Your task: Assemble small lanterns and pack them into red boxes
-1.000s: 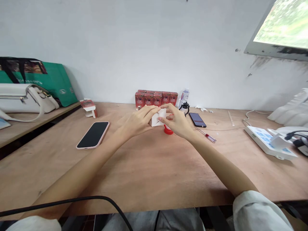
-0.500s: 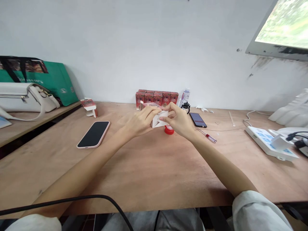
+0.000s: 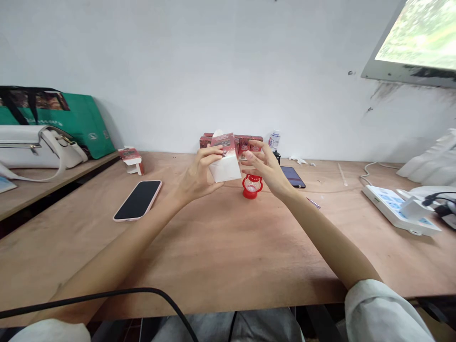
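My left hand is closed around a small red and white cardboard box, held tilted above the table. The white end of the box faces me and its flaps look folded over; a white flap sticks up at the far end. Just right of the box, my right hand has its fingers apart and holds nothing that I can see. Below its fingers a small red lantern with a clear body stands on the table. Behind the hands, several red boxes stand in a row, partly hidden.
An open carton and a pink-cased phone lie to the left. Behind my right hand are a bottle, a dark phone and a screwdriver. A power strip sits at the right. A black cable crosses in front.
My right hand has come off the white box end and its fingers have spread. The left hand has raised and turned the box; the end that gaped now looks covered. More of the lantern shows.
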The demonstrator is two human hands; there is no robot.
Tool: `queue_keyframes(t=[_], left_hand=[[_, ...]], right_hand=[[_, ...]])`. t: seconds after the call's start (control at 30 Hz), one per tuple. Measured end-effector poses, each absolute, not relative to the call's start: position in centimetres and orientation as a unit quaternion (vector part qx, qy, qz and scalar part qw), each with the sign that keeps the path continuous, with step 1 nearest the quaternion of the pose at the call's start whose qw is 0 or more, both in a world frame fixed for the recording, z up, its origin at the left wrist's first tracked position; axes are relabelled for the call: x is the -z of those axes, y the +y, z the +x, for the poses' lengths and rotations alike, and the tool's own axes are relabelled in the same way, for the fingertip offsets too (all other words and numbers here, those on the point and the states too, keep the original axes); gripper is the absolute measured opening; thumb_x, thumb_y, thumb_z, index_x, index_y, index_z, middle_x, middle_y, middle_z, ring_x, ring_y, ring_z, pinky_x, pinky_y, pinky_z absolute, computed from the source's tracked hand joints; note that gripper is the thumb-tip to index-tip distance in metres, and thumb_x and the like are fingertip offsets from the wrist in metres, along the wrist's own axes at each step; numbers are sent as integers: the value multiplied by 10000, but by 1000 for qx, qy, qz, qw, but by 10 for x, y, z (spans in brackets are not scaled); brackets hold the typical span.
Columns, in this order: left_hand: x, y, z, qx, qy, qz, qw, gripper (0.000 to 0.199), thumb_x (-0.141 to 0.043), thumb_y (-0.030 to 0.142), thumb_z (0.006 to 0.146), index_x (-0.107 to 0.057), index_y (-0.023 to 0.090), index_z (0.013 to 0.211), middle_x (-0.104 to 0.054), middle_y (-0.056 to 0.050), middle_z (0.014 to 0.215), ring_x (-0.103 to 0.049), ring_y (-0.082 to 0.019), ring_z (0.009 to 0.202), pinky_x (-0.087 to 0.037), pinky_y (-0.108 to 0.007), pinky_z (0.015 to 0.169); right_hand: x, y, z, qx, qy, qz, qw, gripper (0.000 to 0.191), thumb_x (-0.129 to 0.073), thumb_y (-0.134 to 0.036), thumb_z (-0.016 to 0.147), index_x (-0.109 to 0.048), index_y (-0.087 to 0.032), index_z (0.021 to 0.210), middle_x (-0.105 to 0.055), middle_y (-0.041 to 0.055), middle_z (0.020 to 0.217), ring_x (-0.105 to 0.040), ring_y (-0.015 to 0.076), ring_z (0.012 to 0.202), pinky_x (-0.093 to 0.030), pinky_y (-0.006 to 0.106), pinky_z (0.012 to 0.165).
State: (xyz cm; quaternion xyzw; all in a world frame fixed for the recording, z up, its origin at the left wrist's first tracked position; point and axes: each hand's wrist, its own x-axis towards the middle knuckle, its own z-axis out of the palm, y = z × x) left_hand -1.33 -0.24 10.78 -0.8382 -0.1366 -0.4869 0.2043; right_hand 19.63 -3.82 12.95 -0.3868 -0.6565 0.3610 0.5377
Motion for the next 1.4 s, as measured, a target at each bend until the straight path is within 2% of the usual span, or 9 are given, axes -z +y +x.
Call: queue_keyframes(t=[0.17,0.27,0.43,0.57,0.67,0.83,1.07,1.23,1.4], left_hand=[[-97,2,-9,527,-24,-827,196,638,-734,299,716,-276,330,1160,-415,-95,1271,-472,-260,1251,-454,-495,981],[-86,9,-10,491,-12,-852,182,611,-733,378,703,-311,301,1138,-420,-113,1270,-449,-279,1272,-447,-511,991],[-88,7,-12,456,-111,-874,126,548,-654,526,713,-433,216,1107,-473,-151,1236,-440,-314,1256,-379,-556,1023],[-109,-8,-7,492,-261,-826,87,479,-649,395,754,-465,220,1159,-408,-135,1288,-394,-296,1276,-402,-509,1009],[-118,-10,-7,442,-333,-831,57,553,-692,387,713,-467,245,1198,-377,-115,1294,-424,-304,1247,-422,-505,985],[-112,4,-16,401,-392,-828,-5,622,-768,458,594,-532,205,1111,-322,-145,1341,-457,-334,1208,-459,-501,932],[-110,10,-20,362,-414,-816,-178,465,-732,458,629,-518,205,955,-608,-47,991,-618,-228,899,-487,-414,843],[-108,12,-21,377,-415,-798,-222,542,-784,458,551,-480,210,926,-605,-54,1035,-613,-245,941,-497,-398,815],[-109,10,-20,373,-416,-791,-248,531,-780,438,564,-438,220,905,-595,-49,1080,-591,-280,1068,-489,-406,855]], right_hand=[[-132,-31,204,-424,-624,-381,535,669,-609,-555,760,-307,-346,1318,-622,45,1083,-652,188,857,-572,386,719],[-130,-28,205,-409,-637,-378,532,606,-694,-499,695,-424,-306,1202,-621,39,1065,-645,188,866,-567,371,724],[-116,-24,198,-270,-664,-411,564,444,-735,-362,653,-496,-231,1004,-586,55,1100,-629,186,880,-545,356,765],[-98,-27,183,-98,-735,-420,523,410,-647,-219,719,-496,-216,1100,-546,106,1157,-565,246,1055,-497,408,869],[-84,-28,173,-40,-766,-433,474,563,-609,-170,731,-408,-196,1256,-511,150,1198,-557,276,1058,-490,436,854],[-69,-24,168,-14,-770,-454,448,646,-616,-257,763,-312,-155,1324,-481,208,1269,-540,319,1123,-489,458,835],[-90,-31,177,19,-801,-487,349,507,-484,-501,866,-422,-154,1231,-637,167,1100,-618,298,1016,-487,395,791],[-115,-28,205,99,-764,-508,385,398,-485,-460,874,-477,-192,1168,-644,114,1033,-604,262,974,-460,359,793],[-119,-13,237,48,-765,-596,239,448,-612,-334,781,-474,-175,1177,-613,135,1087,-599,278,953,-445,369,767]])
